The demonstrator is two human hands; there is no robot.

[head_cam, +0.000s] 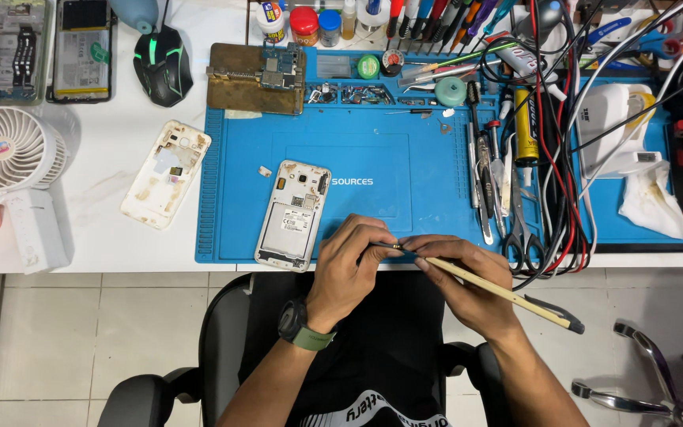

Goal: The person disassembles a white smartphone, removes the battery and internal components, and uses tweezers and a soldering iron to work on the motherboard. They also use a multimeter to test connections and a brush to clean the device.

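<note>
From the head camera looking down, the person sits at a white surface (112, 174) with a blue mat (373, 166) on it. The left hand (349, 265) and the right hand (464, 277) meet just below the mat's near edge, over the person's lap. The right hand's grip is closed around a long, thin tan stick tool (499, 291) with a dark end that points out toward four o'clock. The left hand's grip is pinched shut on the tool's small tip (397, 247), right where the two hands touch. What sits at that tip is too tiny to tell. At about ten o'clock from the hands, an open phone (292, 215) with its back off lies on the mat, near the hands but not touching them. Farther out at ten o'clock a white back cover (166, 174) lies on the surface. At twelve o'clock a circuit board in a holder (256, 77) rests at the mat's far edge. At two o'clock lie tweezers and scissors (507, 205), beside a bunch of red and black wires (555, 158). A small white fan (5, 150) stands far off at nine o'clock. I think the tip could slip out of the pinch, because it is so small. Anything loose could then drop to the floor, since the hands are off the mat.
</note>
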